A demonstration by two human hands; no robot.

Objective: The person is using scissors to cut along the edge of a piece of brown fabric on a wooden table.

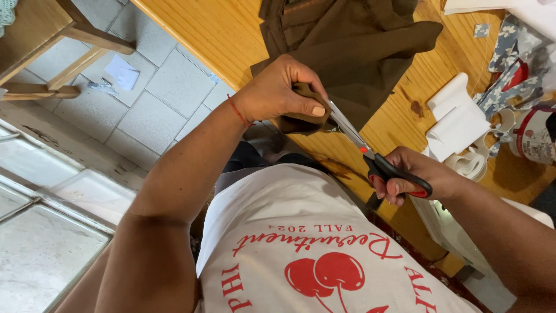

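My left hand (282, 93) pinches a folded edge of brown fabric (353, 43) between thumb and fingers, lifting it off the edge of the wooden table (214, 35). My right hand (412, 174) grips the black and red handles of a pair of scissors (370, 153). The silver blades point up and left and meet the fabric just beside my left thumb. The rest of the brown cloth lies spread on the table beyond my hands. A thin red band circles my left wrist.
White folded material and a roll of white tape (463, 130) lie on the table at right, next to floral cloth (509, 64) and a tin (536, 136). A wooden stool (52, 52) stands on the grey tiled floor (156, 98) at left, with paper scraps nearby.
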